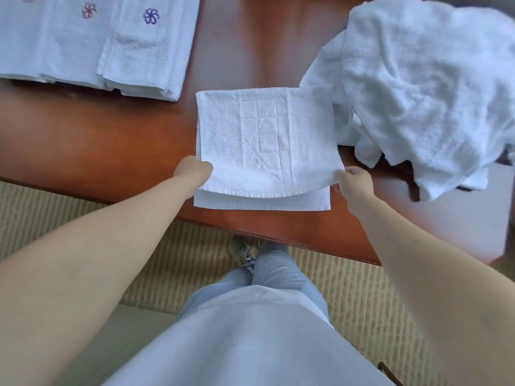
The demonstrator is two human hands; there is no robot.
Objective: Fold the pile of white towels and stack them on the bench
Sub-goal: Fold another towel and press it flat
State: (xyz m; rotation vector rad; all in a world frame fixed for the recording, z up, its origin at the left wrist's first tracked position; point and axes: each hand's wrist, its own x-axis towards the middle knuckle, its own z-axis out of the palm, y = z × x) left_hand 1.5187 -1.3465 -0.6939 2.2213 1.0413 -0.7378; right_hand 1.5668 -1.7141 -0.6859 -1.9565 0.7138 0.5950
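A white towel (264, 140) lies folded over on the reddish wooden bench (111, 140), its upper layer raised a little above the lower layer at the near edge. My left hand (193, 169) pinches the upper layer's near left corner. My right hand (354, 181) pinches its near right corner. A crumpled pile of white towels (423, 87) sits at the right, touching the towel's far right corner. Folded white towels (92, 45) with embroidered flowers lie in overlapping stacks at the far left.
The bench's near edge (250, 232) runs just below the towel. Beyond the edge are a woven beige floor (172, 260), my legs and one shoe (242, 250). Bare wood shows between the folded stacks and the pile.
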